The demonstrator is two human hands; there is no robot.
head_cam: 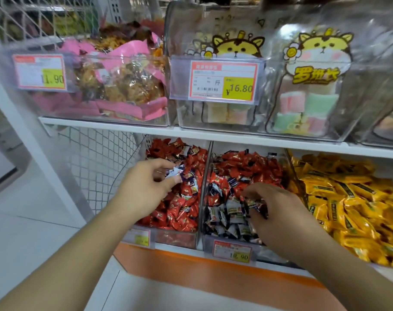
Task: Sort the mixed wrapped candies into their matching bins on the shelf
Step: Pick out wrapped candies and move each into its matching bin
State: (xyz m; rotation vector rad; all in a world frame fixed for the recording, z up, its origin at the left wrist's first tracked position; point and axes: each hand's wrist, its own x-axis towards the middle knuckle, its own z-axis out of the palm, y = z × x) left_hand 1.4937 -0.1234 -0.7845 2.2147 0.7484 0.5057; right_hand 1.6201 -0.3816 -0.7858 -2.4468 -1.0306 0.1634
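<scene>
- Low on the shelf, three clear bins stand side by side: a left bin (186, 237) of mostly red candies (182, 212), a middle bin (207, 242) mixing red sweets at the back with dark-and-white candies (227, 217) in front, and at 3 o'clock a heap of yellow candies (348, 198) cut off by the frame's right edge.
- Left hand (143, 189) hovers over the left bin; thumb and fingertips pinch a white-and-purple wrapper (174, 171), which sits at the hand's 2 o'clock, above the red pile.
- Right hand (271, 209) reaches into the middle bin with fingers curled down among the dark-and-white sweets; the fingertips are buried in wrappers, so whether they grasp a piece I cannot tell.
- A clear divider (205, 176) separates the two bins the hands work in.
- Price tags (232, 251) on the bin fronts are blurred; the left one is partly hidden by the left forearm.
- At 12 o'clock, an upper shelf (123, 127) carries a bin of pink-wrapped snacks (123, 86) and clear tubs with a yellow cat print (238, 47), holding pastel blocks (303, 108); motion blur smears the labels, though one tag (222, 80) reads 16.80.
- At 9 o'clock a wire mesh panel (101, 162) closes the shelf's end.
</scene>
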